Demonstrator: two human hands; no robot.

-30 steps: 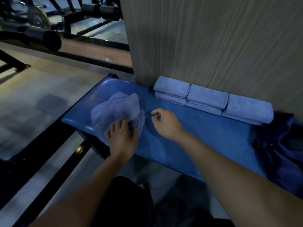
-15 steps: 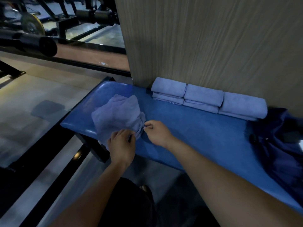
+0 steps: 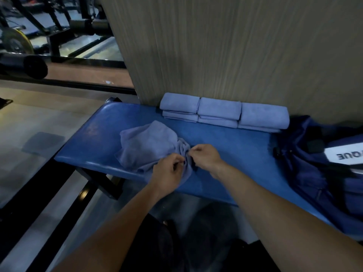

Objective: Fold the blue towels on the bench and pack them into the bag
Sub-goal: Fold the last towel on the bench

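One unfolded blue towel lies crumpled on the left half of the blue bench, its bulk spreading away to the left and far side of both hands. Its near right edge is gathered into a bunch, and both hands meet at that bunch.

The left hand has thumb and fingers curled, pinching the cloth at the near edge. The right hand is likewise curled, pinching the same gathered edge just beside the left. The two pinch points are almost touching, so neither hand is nearer; the towel lies wholly leftward of them.

Judgement: the step in hand is finding an edge or corners. To open the cloth flat, the hands would need to part along that edge, roughly along the bench's length.

Three folded stacks stand in a row against the wood-grain wall panel, touching one another, well apart from the hands. The dark blue bag sits at the bench's right end, nearer the right arm. Nothing seen is packed yet.
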